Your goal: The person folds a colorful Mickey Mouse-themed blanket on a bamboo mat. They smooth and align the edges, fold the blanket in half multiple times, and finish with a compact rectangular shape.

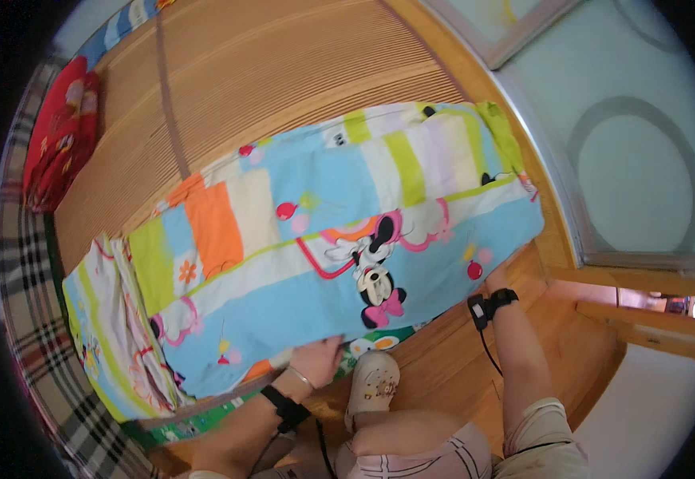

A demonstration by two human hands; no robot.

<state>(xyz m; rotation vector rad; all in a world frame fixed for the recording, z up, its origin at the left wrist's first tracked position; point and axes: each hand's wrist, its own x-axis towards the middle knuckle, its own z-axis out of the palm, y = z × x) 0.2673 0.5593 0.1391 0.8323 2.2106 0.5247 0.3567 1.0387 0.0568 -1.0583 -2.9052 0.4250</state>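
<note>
A folded quilt cover [284, 295] lies across the mat, with light blue, green, white and orange panels and a cartoon mouse print. Its long near side hangs close to me. At that near edge, left of the middle, my left hand [315, 363] is closed, its fingers curled at the cloth. My right hand [497, 279] reaches to the right part of the same edge. Cloth covers most of its fingers, so its grip does not show. Black straps sit on both wrists, with cables running from them.
A brown slatted mat [284, 72] stretches behind the cover. At left lie a folded red cloth [64, 136] and plaid fabric [32, 319]. Frosted sliding doors [627, 152] stand at right. Below are wooden flooring [451, 351] and my white clog [374, 385], beside a green patterned edge [196, 423].
</note>
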